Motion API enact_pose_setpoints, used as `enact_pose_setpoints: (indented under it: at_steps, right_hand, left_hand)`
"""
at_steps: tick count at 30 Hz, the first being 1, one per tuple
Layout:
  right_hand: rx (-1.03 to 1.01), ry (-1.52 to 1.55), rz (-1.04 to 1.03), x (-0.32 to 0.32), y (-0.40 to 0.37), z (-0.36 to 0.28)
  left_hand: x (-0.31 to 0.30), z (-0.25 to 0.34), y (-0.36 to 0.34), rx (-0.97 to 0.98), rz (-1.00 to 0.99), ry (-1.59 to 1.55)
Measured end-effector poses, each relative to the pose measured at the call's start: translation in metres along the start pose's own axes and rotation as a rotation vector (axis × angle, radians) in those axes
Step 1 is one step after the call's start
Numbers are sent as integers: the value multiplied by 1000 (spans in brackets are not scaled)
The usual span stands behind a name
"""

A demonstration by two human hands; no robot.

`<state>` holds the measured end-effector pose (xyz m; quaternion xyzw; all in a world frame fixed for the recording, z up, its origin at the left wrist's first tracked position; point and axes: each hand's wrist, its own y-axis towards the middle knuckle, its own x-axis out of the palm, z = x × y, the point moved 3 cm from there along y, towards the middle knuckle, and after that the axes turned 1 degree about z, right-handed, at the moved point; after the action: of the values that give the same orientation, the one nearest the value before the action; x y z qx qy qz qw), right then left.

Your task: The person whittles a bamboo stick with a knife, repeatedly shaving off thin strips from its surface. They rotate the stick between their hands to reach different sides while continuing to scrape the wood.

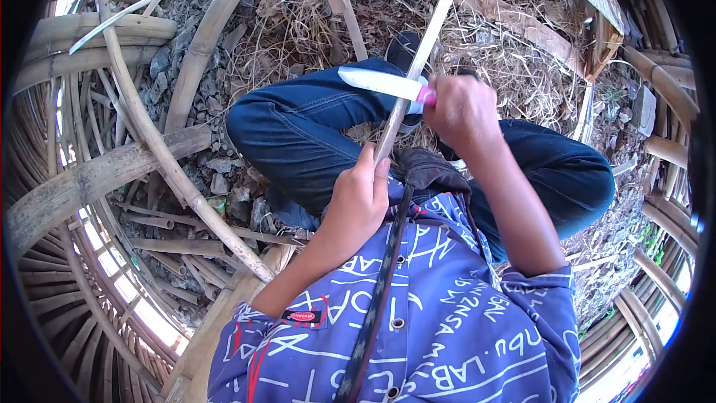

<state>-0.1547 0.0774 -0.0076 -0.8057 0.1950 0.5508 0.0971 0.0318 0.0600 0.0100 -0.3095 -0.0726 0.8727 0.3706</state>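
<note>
A long, pale bamboo strip (428, 39) runs from my lap up past the top edge of the view. My left hand (358, 195) is wrapped round its lower end, thumb along the strip. In my right hand (464, 110) is a knife (379, 83) with a pink handle, fingers closed in a fist around it. The broad, bright blade points left and crosses the strip above my left hand. Both hands are over my lap, between my bent knees in blue jeans (294, 138).
Bamboo poles (104, 179) curve along the left side, and more poles (667, 151) stand at the right. Dry shavings (291, 30) and grey stones (220, 164) cover the ground. A wooden frame (603, 37) rises at the upper right. A dark strap (380, 291) hangs down my shirt.
</note>
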Motion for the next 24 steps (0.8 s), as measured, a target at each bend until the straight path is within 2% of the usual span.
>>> enact_pose_setpoints:
  at_steps: [4, 6, 7, 9, 11, 13, 15, 16, 19, 21, 24]
  right_hand:
    - [203, -197, 46, -10, 42, 61]
    - [472, -185, -3, -24, 66, 113]
    - [417, -304, -26, -42, 71, 113]
    - [343, -268, 51, -49, 66, 104]
    - [299, -133, 40, -38, 47, 82]
    - [171, 30, -26, -31, 17, 27]
    - [43, -2, -199, -15, 3, -3]
    - [49, -5, -197, -10, 3, 3]
    - [173, -177, 15, 7, 27, 59]
    - [365, -132, -67, -12, 48, 87]
    - [307, -207, 17, -26, 58, 103]
  left_hand:
    - [0, 6, -4, 3, -35, 8]
    - [1, 4, -8, -5, -46, -1]
    - [1, 1, -7, 22, -23, 10]
    - [-1, -1, -5, 39, 12, 9]
    - [-1, -4, 0, 16, -5, 24]
    - [5, -2, 6, 41, 5, 26]
    - [6, -1, 6, 72, -3, 46]
    - [5, 2, 7, 68, -10, 37]
    - [5, 2, 6, 72, -14, 22]
    - [6, 2, 4, 85, -12, 16]
    - [4, -1, 8, 89, 6, 64]
